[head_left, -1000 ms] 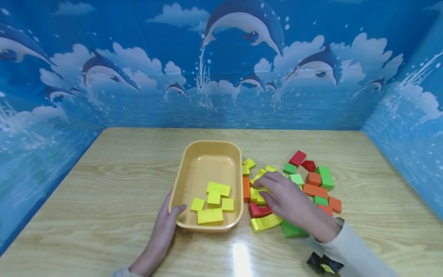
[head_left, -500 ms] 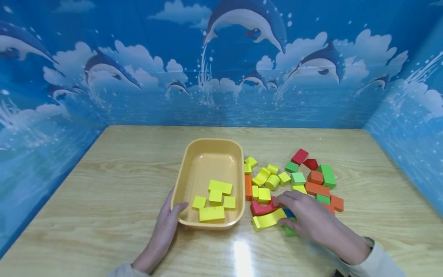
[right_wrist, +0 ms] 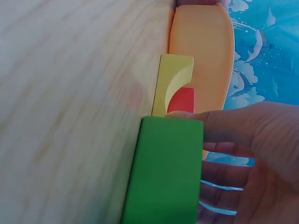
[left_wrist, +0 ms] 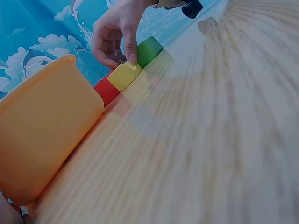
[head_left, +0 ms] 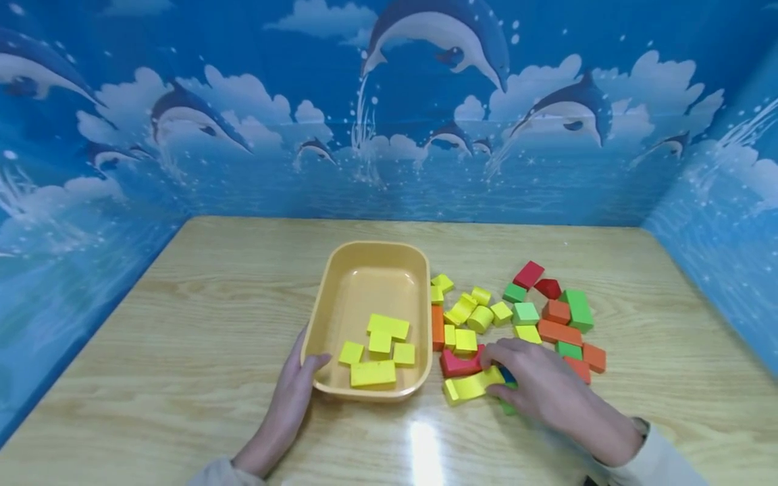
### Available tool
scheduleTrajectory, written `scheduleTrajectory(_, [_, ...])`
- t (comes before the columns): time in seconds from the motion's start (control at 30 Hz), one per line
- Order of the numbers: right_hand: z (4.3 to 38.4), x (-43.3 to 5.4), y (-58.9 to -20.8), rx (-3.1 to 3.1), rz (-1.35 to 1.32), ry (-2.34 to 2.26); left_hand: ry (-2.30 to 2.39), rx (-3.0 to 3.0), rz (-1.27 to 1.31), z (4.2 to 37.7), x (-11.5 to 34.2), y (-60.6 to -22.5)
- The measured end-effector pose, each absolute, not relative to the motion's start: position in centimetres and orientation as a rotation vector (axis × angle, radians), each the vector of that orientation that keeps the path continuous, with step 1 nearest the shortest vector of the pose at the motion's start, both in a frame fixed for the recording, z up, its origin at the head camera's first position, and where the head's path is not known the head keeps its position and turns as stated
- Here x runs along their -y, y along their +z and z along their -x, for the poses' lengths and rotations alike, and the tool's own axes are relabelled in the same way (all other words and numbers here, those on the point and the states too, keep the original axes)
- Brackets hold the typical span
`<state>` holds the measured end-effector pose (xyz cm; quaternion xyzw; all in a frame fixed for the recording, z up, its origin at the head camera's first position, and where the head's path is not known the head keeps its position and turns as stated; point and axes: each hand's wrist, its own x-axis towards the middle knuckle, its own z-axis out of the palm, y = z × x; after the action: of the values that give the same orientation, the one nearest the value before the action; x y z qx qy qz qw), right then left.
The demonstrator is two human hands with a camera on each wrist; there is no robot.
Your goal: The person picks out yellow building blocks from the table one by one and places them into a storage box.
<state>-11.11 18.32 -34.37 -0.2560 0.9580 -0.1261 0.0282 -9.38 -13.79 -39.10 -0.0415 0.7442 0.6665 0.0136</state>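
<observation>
Right hand (head_left: pixel 541 381) shifted toward person, fingers (left_wrist: pixel 130 44) part-spread, pinching yellow arch (head_left: pixel 468 388); left hand (head_left: pixel 288 391) grips tray (head_left: pixel 365 290).

Tray (head_left: pixel 371 290): smooth, plastic-looking, lightly glossy. Tabletop (head_left: pixel 213 324): wood-grain surface, glossy, returning a bright highlight. Curved yellow block (head_left: pixel 469 388): smooth, painted-looking. Green block (right_wrist: pixel 163 170): smooth, low-sheen. Backdrop (head_left: pixel 389 185): smooth printed sheet. Sleeve (head_left: pixel 658 459): matt cloth.
</observation>
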Motion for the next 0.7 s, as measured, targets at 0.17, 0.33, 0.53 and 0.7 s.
scheduleTrajectory(0.17, [11.09,-18.14,-34.62,-2.934,0.78,-0.336,2.069,-2.333,0.136,9.37,13.82,-39.15])
scheduleTrajectory(0.33, [11.27,-18.08,-34.67,-2.92,0.807,-0.305,2.087,-2.329,0.103,9.42,13.99,-39.18])
scheduleTrajectory(0.53, [11.44,-18.03,-34.36,-2.877,0.8,-0.362,2.106,-2.313,0.091,9.41,14.1,-39.19])
scheduleTrajectory(0.7, [11.47,-18.75,-33.69,-2.862,0.855,-0.502,2.092,-2.307,0.132,9.44,13.89,-39.19])
